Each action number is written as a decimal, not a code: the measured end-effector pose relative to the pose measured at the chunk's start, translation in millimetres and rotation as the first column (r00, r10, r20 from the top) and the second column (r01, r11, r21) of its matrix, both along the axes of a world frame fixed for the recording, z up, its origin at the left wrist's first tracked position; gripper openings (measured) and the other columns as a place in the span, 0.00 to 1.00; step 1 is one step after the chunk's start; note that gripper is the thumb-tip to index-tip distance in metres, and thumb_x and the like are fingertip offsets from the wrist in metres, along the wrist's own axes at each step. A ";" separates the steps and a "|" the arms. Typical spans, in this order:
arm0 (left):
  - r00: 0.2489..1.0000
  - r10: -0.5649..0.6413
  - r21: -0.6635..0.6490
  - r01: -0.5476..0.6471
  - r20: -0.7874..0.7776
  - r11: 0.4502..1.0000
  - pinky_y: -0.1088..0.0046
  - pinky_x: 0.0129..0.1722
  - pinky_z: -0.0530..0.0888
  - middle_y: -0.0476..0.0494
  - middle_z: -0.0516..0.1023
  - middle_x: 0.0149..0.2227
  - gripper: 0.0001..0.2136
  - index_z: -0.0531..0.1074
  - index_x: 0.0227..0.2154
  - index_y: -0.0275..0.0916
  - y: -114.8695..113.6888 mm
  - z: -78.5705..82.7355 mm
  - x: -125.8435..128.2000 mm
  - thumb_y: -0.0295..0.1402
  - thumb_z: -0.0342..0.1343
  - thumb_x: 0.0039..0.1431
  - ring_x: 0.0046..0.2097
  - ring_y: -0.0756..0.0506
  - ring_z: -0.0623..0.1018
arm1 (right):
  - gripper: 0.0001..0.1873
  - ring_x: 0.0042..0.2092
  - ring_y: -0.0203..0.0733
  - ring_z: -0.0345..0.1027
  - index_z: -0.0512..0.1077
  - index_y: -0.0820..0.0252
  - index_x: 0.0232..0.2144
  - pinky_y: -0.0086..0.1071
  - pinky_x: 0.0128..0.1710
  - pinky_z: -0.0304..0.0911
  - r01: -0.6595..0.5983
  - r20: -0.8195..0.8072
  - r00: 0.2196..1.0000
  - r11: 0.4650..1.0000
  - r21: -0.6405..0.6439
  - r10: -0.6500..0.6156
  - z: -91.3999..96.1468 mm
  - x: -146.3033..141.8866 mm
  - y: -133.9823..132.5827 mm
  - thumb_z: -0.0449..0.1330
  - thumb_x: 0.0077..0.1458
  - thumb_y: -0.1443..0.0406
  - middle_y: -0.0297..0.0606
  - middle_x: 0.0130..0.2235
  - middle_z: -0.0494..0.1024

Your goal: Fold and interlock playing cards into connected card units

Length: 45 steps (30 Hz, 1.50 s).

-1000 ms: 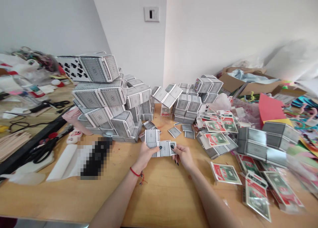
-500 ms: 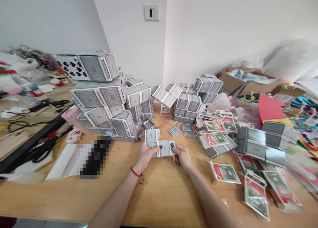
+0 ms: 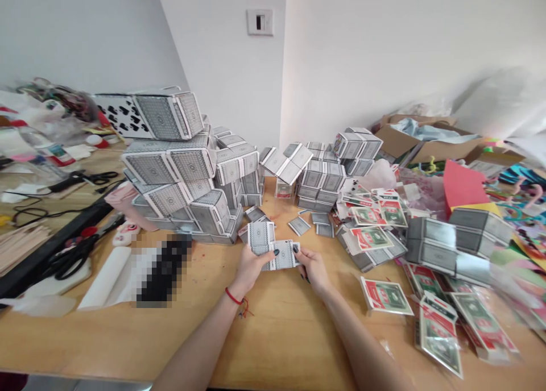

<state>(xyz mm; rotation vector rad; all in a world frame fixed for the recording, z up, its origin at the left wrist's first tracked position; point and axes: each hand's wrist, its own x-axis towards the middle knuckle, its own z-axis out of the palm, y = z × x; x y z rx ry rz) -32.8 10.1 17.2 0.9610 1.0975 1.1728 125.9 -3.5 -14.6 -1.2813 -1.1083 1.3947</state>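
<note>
The joined card piece (image 3: pixel 282 257) is between the two hands, above the near middle of the desk (image 3: pixel 277 334), mostly with its patterned backs up; a printed index shows at its upper edge near the right hand (image 3: pixel 314 269). It looks part-made: the cards meet in an open, stepped shape, not a closed block. Just beyond it lie loose cards (image 3: pixel 300 225), seemingly unused as yet. Much appears done elsewhere: a tall stack of card blocks (image 3: pixel 170 200) stands at the left, and a lower group of card blocks (image 3: pixel 319 175) stands further back, right of centre. Red and green card packs (image 3: pixel 388 296) lie at the right; whether any are full cannot be told.

The left hand (image 3: pixel 251 266) grips the piece from its near left side, thumb flat on top, the other fingers hidden underneath. The right hand pinches the right end between thumb and fingers, held narrow. Both forearms reach forward and inward, with a red bracelet (image 3: pixel 232 295) at the left wrist.
</note>
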 end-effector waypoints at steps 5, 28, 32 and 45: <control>0.998 -0.011 0.061 0.015 -0.070 0.998 0.66 0.43 0.70 0.42 0.77 0.38 0.17 0.71 0.36 0.36 1.7 -1.8 0.4 0.30 0.62 0.37 0.40 0.43 0.75 | 0.22 0.12 0.26 0.40 0.65 0.62 0.16 0.24 0.11 0.36 0.034 0.001 0.999 0.999 0.034 -0.035 3.1 7.3 3.2 0.55 0.44 0.49 0.23 0.09 0.51; 0.983 -0.167 -0.111 0.175 0.075 0.978 0.66 0.42 0.69 0.42 0.77 0.36 0.16 0.72 0.37 0.35 11.2 -13.7 -12.9 0.35 0.59 0.42 0.41 0.41 0.74 | 0.15 0.27 0.38 0.71 0.61 0.60 0.30 0.29 0.23 0.66 -0.074 -0.302 0.949 0.996 0.049 0.085 6.0 14.9 8.9 0.60 0.44 0.57 0.36 0.27 0.74; 0.986 -0.156 -0.127 0.148 -0.053 0.981 0.67 0.38 0.71 0.42 0.77 0.36 0.14 0.73 0.32 0.35 11.2 -12.1 -16.4 0.31 0.61 0.38 0.38 0.42 0.76 | 0.16 0.23 0.37 0.70 0.63 0.61 0.29 0.27 0.19 0.64 -0.145 -0.158 0.976 0.989 0.028 0.147 10.0 20.3 8.2 0.57 0.46 0.54 0.35 0.25 0.74; 0.959 -0.224 -0.046 0.219 -0.176 0.975 0.73 0.34 0.71 0.41 0.77 0.36 0.17 0.73 0.35 0.34 12.7 -12.8 -18.3 0.31 0.62 0.37 0.34 0.47 0.75 | 0.13 0.11 0.30 0.52 0.57 0.57 0.17 0.24 0.11 0.44 -0.065 0.148 0.987 0.996 0.057 0.056 -5.0 11.7 3.7 0.52 0.48 0.59 0.24 0.09 0.60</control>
